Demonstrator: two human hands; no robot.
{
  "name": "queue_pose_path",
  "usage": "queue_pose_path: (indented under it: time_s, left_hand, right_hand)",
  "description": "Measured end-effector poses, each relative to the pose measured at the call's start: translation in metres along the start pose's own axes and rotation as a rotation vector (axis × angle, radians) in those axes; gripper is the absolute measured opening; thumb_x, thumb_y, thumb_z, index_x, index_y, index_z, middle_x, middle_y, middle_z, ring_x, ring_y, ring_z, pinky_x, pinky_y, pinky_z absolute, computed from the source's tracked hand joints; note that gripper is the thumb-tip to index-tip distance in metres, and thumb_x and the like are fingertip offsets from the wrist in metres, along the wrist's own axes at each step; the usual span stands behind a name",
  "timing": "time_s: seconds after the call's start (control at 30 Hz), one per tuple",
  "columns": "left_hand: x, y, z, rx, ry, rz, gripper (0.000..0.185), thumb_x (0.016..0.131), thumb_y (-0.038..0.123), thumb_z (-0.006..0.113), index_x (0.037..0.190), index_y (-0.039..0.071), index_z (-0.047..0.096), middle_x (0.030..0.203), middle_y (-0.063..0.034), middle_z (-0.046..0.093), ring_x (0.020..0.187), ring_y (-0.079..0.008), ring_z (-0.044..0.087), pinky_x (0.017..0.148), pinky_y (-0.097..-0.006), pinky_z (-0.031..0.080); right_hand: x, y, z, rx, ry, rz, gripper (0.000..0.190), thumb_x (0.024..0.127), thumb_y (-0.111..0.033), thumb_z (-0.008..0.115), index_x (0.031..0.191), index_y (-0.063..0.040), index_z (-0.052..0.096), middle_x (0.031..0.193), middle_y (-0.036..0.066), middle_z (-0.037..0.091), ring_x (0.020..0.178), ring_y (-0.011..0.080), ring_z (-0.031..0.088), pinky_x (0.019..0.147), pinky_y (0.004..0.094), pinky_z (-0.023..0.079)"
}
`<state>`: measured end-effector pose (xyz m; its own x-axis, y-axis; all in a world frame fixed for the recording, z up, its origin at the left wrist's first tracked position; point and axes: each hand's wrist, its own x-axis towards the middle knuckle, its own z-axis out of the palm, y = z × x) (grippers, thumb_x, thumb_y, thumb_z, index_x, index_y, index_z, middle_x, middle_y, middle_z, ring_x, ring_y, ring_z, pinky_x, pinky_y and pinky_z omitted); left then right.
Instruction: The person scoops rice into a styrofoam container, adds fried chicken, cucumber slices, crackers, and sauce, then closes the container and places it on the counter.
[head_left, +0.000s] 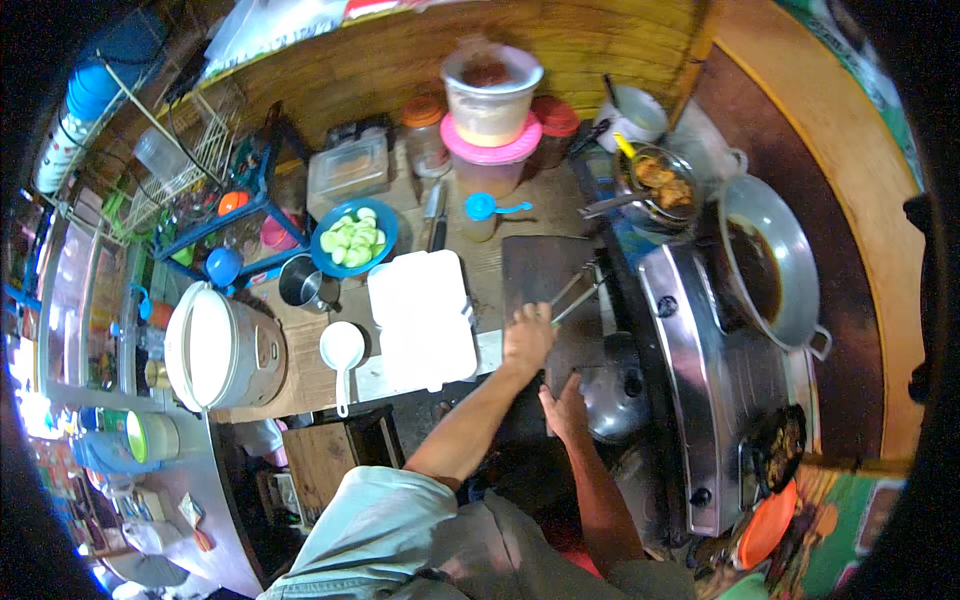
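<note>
My left hand (529, 337) is closed around the near end of metal tongs (576, 294), whose arms point away over a dark cutting board (534, 274). Just below it, my right hand (566, 409) is at the board's front edge with thumb and fingers apart; nothing shows in it. Left of the board lies an opened white foam food box (424, 319), its inside bright and bare. A blue bowl of sliced cucumber (352, 238) stands behind the box, with a knife (437, 217) beside it.
A gas stove (682, 360) stands right, bearing a large wok (776, 262) with dark liquid. Behind it sits a pan of fried pieces (660, 184). Stacked tubs (491, 112) stand at the back. Leftward are a white ladle (343, 352), a metal mug (306, 283) and a rice cooker (232, 349).
</note>
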<state>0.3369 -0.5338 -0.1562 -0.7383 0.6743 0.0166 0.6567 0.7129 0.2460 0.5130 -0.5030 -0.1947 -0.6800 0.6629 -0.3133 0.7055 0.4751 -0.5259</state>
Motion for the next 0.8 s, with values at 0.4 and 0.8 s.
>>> queue_pose_path:
  time_s: [0.4,0.8]
  left_hand:
    - [-0.063,-0.018,-0.116,-0.645,-0.019,-0.197,0.052,0.102,0.045,0.056,0.122,-0.004,0.052,0.112,-0.0340,0.066,0.102,-0.0539,0.064,0.089,-0.0554,0.052]
    - [-0.179,-0.027,-0.034,-1.310,-0.581,-0.508,0.066,0.102,0.060,0.050,0.114,-0.005,0.055,0.073,-0.0068,0.054,0.054,-0.0168,0.057,0.042,-0.0327,0.048]
  right_hand:
    - [-0.012,-0.047,-0.094,0.226,-0.085,-0.054,0.089,0.091,-0.054,0.069,0.144,0.009,0.039,0.131,0.035,0.061,0.118,0.0496,0.062,0.101,0.0527,0.049]
    - [0.073,-0.178,-0.277,1.082,-0.324,0.087,0.041,0.096,-0.045,0.060,0.099,-0.004,0.060,0.080,0.008,0.061,0.055,0.0151,0.055,0.050,0.0339,0.053]
